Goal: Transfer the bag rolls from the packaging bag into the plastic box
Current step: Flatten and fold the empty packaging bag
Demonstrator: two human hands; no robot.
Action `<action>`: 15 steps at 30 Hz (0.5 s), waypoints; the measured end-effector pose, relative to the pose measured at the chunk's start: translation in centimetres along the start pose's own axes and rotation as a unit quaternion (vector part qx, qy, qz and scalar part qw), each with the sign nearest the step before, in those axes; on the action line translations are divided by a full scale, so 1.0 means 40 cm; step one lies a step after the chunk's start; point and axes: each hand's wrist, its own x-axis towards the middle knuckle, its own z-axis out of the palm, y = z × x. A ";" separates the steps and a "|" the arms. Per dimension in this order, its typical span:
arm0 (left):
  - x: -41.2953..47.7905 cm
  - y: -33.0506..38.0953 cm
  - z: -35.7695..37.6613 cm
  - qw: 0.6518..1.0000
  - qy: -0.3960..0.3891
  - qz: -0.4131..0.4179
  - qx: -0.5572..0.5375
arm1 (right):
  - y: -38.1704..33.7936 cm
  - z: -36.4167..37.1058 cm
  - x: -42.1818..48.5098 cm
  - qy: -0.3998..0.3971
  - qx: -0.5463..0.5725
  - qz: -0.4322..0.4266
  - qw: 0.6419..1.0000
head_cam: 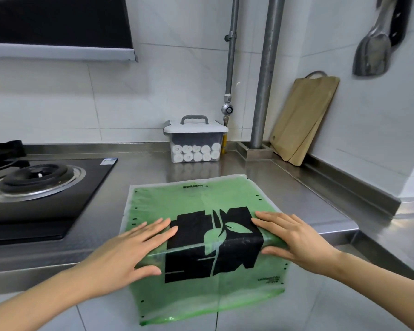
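A flat green packaging bag (196,201) with a black printed logo lies on the steel counter, its near part hanging over the front edge. My left hand (129,249) rests palm-down on the bag's left side, fingers spread, thumb tucked at the fold. My right hand (294,235) presses its right side the same way. At the back of the counter stands a clear plastic box (196,149) with a white lid and grey handle, shut, with several white bag rolls (196,152) stacked inside.
A black gas hob (41,185) fills the counter's left. A wooden cutting board (304,120) leans on the right wall, beside a metal pipe (265,75). A spatula (373,53) hangs at the upper right. A range hood (58,27) is above the hob.
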 end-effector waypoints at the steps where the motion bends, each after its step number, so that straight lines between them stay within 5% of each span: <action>1: -0.002 0.001 0.001 1.000 -0.017 -0.002 -0.012 | -0.004 0.002 -0.003 0.010 0.003 0.002 1.000; 9: 0.001 -0.003 -0.008 0.998 -0.027 0.024 -0.044 | -0.004 0.007 -0.009 0.063 0.081 0.016 0.995; 12: 0.010 -0.023 -0.007 0.988 0.059 0.088 -0.109 | 0.009 -0.015 -0.001 0.055 0.125 0.012 0.991; 15: 0.015 -0.032 -0.036 0.988 0.035 0.107 -0.108 | 0.030 -0.050 0.013 0.026 0.189 0.059 0.980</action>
